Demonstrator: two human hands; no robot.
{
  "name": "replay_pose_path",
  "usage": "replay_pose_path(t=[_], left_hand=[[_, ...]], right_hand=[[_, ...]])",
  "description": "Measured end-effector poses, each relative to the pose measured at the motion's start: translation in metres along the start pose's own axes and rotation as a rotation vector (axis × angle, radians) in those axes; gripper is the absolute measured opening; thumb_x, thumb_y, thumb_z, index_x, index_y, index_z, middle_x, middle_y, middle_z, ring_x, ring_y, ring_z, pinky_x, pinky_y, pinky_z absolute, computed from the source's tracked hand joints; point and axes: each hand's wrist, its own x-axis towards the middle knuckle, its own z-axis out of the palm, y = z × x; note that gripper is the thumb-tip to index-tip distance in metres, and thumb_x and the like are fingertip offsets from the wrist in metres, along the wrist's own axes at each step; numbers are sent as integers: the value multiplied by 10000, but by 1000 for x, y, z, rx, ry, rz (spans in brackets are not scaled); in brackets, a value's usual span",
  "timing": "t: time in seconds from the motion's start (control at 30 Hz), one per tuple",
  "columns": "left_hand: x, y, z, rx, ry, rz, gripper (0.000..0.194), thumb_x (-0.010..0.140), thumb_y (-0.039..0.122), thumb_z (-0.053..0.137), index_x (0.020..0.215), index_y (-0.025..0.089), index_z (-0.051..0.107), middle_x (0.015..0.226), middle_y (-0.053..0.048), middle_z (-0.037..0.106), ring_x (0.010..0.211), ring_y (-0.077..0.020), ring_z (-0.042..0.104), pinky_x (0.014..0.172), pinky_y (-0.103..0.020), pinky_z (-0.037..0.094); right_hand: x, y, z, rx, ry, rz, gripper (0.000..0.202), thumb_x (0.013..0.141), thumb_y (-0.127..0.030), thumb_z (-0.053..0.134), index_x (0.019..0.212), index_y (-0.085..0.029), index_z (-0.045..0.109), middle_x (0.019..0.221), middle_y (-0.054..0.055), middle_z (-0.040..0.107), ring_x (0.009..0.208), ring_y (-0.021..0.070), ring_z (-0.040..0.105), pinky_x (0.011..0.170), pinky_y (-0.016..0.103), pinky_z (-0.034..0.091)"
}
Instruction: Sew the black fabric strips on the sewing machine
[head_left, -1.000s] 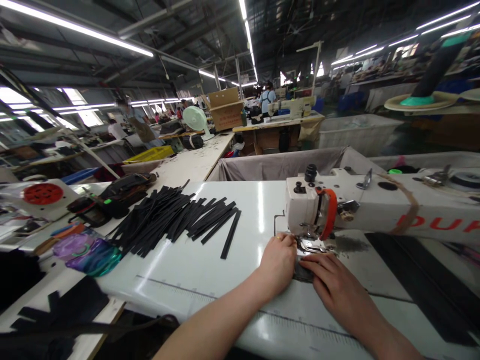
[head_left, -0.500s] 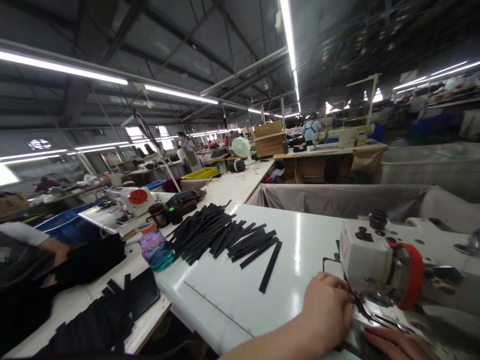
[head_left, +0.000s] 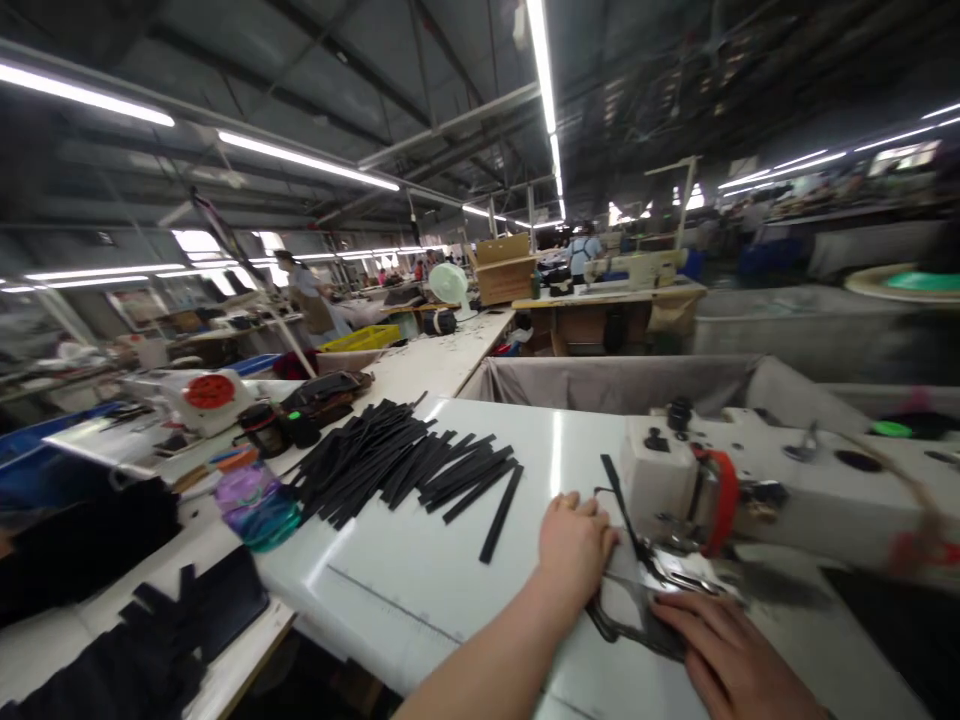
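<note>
At the sewing machine (head_left: pixel 660 480), a see-through panel with a black edge (head_left: pixel 622 605) lies flat by the presser area. My left hand (head_left: pixel 576 548) is closed at the panel's left side, fingers curled over and fingertips partly hidden. My right hand (head_left: pixel 735 645) lies on the panel's near right part, fingers stretched out flat beside the metal plate (head_left: pixel 679 570). A narrow black strip (head_left: pixel 621 500) runs from behind the machine head to the presser area. The needle is too small to make out. Left of my hands, one loose black strip (head_left: pixel 501 515) lies apart from a pile of black strips (head_left: pixel 375 455).
A purple and teal bottle (head_left: pixel 255 505) stands at the table's left edge. More black pieces (head_left: pixel 127 640) lie on the lower-left table. A cloth-lined bin (head_left: pixel 615 385) sits behind my table (head_left: pixel 420 590). Farther off are a fan (head_left: pixel 448 284), a cardboard box (head_left: pixel 504 270) and people.
The view has turned right, so the scene sits farther left. My left hand has moved back from the machine head, and the black strip and panel show more. My right hand still lies flat.
</note>
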Motion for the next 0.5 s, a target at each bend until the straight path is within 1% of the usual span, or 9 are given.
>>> replay_pose_path(t=[0.03, 0.07, 0.1, 0.17, 0.23, 0.3, 0.37, 0.43, 0.5], left_hand=[[1, -2, 1, -29, 56, 10, 196, 942, 235, 500, 912, 181, 686, 1058, -78, 675, 1100, -245, 554, 1018, -432, 449], [1, -3, 2, -66, 94, 42, 187, 938, 186, 494, 981, 186, 676, 1165, -77, 643, 1192, -232, 507, 1064, -420, 414], [2, -4, 3, -96, 73, 108, 187, 938, 183, 497, 1013, 199, 667, 1206, -65, 627, 1235, -225, 479, 1089, -432, 387], [3, -2, 6, -126, 8, 209, 204, 956, 193, 472, 1034, 225, 658, 1200, -32, 632, 1243, -212, 481, 1120, -470, 336], [4, 2, 5, -128, -29, 239, 199, 957, 203, 471, 1020, 233, 658, 1137, -19, 660, 1190, -208, 525, 1111, -471, 339], [3, 4, 0, -107, -11, 183, 176, 940, 207, 496, 1003, 221, 660, 1096, -35, 676, 1128, -209, 565, 1075, -429, 376], [0, -3, -7, -34, 23, 60, 166, 928, 210, 506, 969, 196, 667, 1058, -66, 687, 1050, -214, 606, 1042, -396, 397], [-5, -20, -17, 108, 60, -107, 211, 918, 155, 464, 914, 164, 675, 966, -88, 702, 946, -216, 639, 1041, -388, 382], [-13, -44, -27, 241, 39, -251, 280, 902, 107, 416, 804, 152, 674, 814, -90, 696, 868, -232, 644, 993, -385, 403]], right_hand=[[4, -8, -7, 14, -10, 42, 323, 834, -122, 481, 1083, -237, 652, 1076, 46, 661, 983, 215, 624, 861, 346, 521], [8, -15, -12, 32, -48, 88, 334, 834, -100, 465, 1078, -230, 653, 1079, 53, 656, 996, 220, 617, 872, 366, 523], [11, -20, -16, 52, -88, 132, 344, 836, -84, 455, 1081, -224, 652, 1091, 60, 651, 1008, 226, 611, 885, 386, 524], [16, -28, -22, 81, -143, 179, 374, 837, -45, 429, 1092, -209, 648, 1098, 72, 644, 1026, 230, 600, 904, 410, 524], [20, -35, -27, 85, -160, 206, 400, 821, -5, 417, 1086, -194, 649, 1083, 76, 644, 1019, 226, 597, 905, 411, 527], [23, -41, -31, 61, -162, 221, 409, 791, 20, 441, 1068, -193, 654, 1058, 66, 649, 1006, 214, 597, 902, 387, 528], [25, -43, -35, 14, -167, 227, 397, 777, 22, 477, 1036, -214, 665, 1037, 41, 655, 999, 192, 598, 907, 343, 521], [22, -40, -41, -58, -159, 261, 366, 802, 4, 479, 1015, -226, 668, 1045, 31, 657, 1001, 175, 598, 920, 313, 507], [13, -30, -52, -165, -124, 344, 329, 848, -28, 445, 1021, -206, 660, 1063, 61, 654, 1004, 195, 599, 922, 343, 502]])
